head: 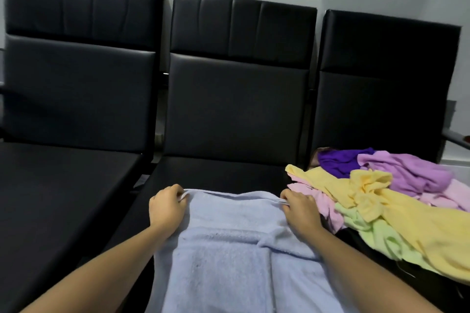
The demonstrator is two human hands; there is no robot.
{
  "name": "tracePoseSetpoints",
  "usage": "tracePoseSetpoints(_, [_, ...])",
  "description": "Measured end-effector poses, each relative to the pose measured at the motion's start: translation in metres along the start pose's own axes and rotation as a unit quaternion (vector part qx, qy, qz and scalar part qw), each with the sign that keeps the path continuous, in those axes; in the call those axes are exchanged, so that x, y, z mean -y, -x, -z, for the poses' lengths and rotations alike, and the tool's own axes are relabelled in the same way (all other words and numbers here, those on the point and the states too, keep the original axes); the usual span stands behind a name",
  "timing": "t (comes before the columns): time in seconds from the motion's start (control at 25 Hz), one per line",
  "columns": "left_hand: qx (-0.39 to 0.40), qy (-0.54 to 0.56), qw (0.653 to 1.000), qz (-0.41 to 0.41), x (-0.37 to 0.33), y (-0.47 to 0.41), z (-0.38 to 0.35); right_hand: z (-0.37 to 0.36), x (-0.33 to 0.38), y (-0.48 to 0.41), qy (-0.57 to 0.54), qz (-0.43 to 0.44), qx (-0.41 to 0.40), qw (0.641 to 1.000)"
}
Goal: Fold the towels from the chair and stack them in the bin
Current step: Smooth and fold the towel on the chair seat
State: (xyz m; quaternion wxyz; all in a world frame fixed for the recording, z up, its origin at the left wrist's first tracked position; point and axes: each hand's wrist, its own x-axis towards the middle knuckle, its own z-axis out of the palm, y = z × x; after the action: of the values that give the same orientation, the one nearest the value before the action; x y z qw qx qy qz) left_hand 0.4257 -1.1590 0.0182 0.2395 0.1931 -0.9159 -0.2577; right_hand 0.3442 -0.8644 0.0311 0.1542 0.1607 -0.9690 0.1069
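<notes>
**Head camera: both far corners of the blue towel in hand, fold under way**

A pale blue terry towel (pixel 229 249) lies spread on the seat of the middle black padded leather chair (pixel 223 173), running from the hands back toward the person. The left hand (pixel 166 207) is curled round its far left corner. The right hand (pixel 298 211) pinches the far right corner, where the hem bunches into a thin ridge at its fingers. Between the hands the far edge sags a little. Nearer than the hands a crease crosses the cloth, so it looks partly doubled, though the number of layers cannot be told.

Just right of the right hand, close against it, sits a loose heap of unfolded towels (pixel 396 211) in pink, yellow and light green, with lilac and deep purple beyond. The bin is not in view.

The step in hand appears to be folding this blue towel, with most of the task still ahead. The next move likely calls for lifting both corners level and drawing them toward the person to meet the near edge. The hems should line up, and the right hand should stay clear of the pink cloth beside it.
</notes>
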Motion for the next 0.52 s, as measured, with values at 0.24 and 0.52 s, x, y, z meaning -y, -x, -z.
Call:
tracePoseSetpoints(0.24, [0.175,0.044,0.983,-0.047,-0.036,-0.072,0.093,0.119,-0.008,-0.053,-0.197,-0.006,0.061,0.979])
tracePoseSetpoints(0.52, [0.154,-0.108,0.978,-0.093,-0.077,-0.116,0.155,0.185,0.013,-0.082,-0.147,-0.017,0.026,0.989])
